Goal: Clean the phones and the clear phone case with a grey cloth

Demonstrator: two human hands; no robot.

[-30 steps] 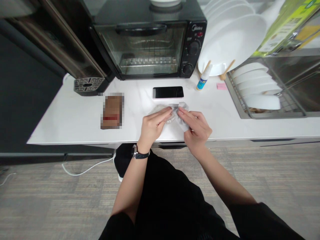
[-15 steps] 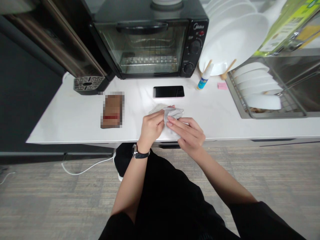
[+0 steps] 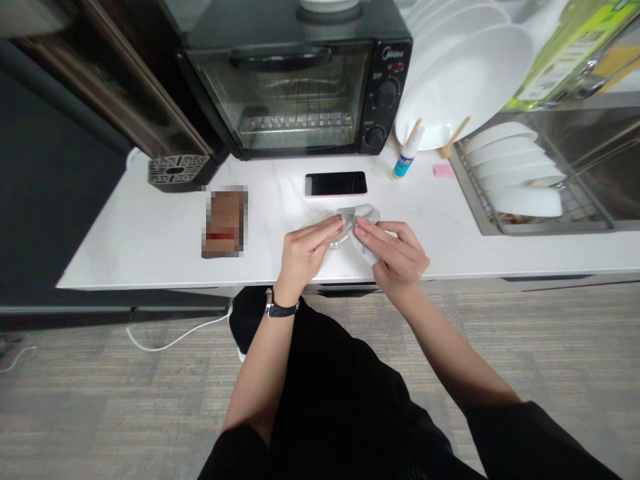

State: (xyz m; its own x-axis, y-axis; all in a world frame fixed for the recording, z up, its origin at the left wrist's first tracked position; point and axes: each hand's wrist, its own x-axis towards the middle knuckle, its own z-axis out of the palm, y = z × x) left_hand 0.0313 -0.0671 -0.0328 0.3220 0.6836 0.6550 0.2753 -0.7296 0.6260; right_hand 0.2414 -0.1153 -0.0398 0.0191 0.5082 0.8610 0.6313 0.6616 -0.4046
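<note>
Over the white counter my left hand (image 3: pixel 305 253) is closed on a clear, shiny thing with a rounded rim (image 3: pixel 339 241). It looks like clear-framed eyeglasses, mostly covered by fingers and cloth. A thin grey cloth (image 3: pixel 367 215) is pinched in my right hand (image 3: pixel 400 257), fingers pressed together at its middle. Cloth and clear thing touch between the two hands. Just beyond them lies a black-screened phone (image 3: pixel 336 183), flat on the counter.
A toaster oven (image 3: pixel 300 100) stands behind the phone. Right of it are a small spray bottle (image 3: pixel 401 165), a pink slip (image 3: pixel 443 171), upright white plates (image 3: pixel 460 87) and a sink rack (image 3: pixel 550 230) of bowls. At left are a pixelated brown object (image 3: pixel 225 223) and a drip tray (image 3: pixel 177 170).
My right hand has moved a little to the right with the cloth, and the clear rim now shows between the hands. My left hand stays nearly in place, its fingers reaching slightly further right.
</note>
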